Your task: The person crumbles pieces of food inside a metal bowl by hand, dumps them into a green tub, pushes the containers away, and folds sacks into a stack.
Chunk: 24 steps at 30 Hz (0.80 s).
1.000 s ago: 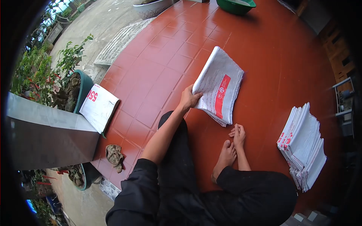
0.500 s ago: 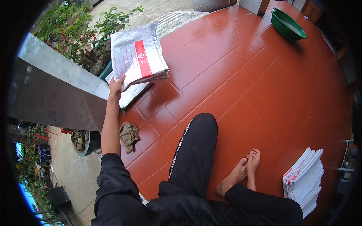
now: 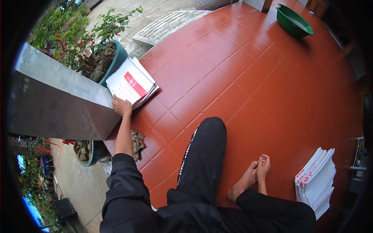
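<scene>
My left hand is at the near corner of a stack of flat white sacks printed with a red panel, its fingers closed over the edge. The stack lies on the tiled floor against the base of a grey pillar. My right hand rests beside my bare foot, fingers curled in against the toes, and nothing shows in it. Farther right lies a second pile of folded white sacks with red marks along its edges. A crumpled brown cloth is on the floor, partly hidden behind my left forearm.
A pillar stands at the left beside a teal plant pot. Another plant pot is below the pillar. A green basin sits at the far right on the red tiled floor. My bent knee rises in the middle.
My left hand has lowered the white sacks from above the floor onto the pile by the pillar. The right hand stays by the foot.
</scene>
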Tool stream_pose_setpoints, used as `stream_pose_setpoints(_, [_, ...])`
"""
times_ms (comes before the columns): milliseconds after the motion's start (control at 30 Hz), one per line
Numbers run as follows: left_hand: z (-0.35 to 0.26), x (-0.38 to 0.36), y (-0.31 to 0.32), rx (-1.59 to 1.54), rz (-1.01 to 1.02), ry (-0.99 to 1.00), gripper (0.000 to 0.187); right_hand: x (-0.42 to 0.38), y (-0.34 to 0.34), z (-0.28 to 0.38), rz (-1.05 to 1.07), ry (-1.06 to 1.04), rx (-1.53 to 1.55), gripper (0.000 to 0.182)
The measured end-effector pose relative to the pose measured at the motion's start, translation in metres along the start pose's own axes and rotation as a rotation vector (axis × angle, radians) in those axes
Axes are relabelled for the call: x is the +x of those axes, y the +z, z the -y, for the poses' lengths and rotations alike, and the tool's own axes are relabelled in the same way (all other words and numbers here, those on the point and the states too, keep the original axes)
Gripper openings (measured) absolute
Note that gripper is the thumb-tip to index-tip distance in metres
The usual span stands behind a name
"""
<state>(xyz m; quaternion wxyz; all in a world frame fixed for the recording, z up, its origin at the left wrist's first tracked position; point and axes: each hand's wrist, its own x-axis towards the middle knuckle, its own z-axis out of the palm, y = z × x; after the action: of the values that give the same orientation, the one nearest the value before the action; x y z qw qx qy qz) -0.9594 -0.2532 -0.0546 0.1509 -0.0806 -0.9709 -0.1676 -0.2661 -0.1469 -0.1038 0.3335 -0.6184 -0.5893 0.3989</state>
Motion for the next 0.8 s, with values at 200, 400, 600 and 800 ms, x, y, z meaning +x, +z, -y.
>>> stream_pose_setpoints(200, [-0.043, -0.03, 0.006, 0.107, 0.129, 0.918, 0.085, -0.001, 0.002, 0.002, -0.046, -0.08, -0.127, 0.01])
stream_pose_setpoints(400, [-0.089, -0.029, 0.026, 0.244, 0.377, 0.909, 0.063, -0.003, -0.004, -0.007, -0.015, -0.037, -0.1, 0.01])
stream_pose_setpoints(600, [-0.092, -0.008, 0.033, 0.176, 0.388, 0.843, 0.038, -0.01, -0.004, 0.0, -0.039, -0.073, -0.155, 0.01])
stream_pose_setpoints(800, [-0.081, 0.01, 0.047, 0.114, 0.348, 0.824, 0.031, -0.008, -0.003, 0.007, -0.035, -0.062, -0.167, 0.01])
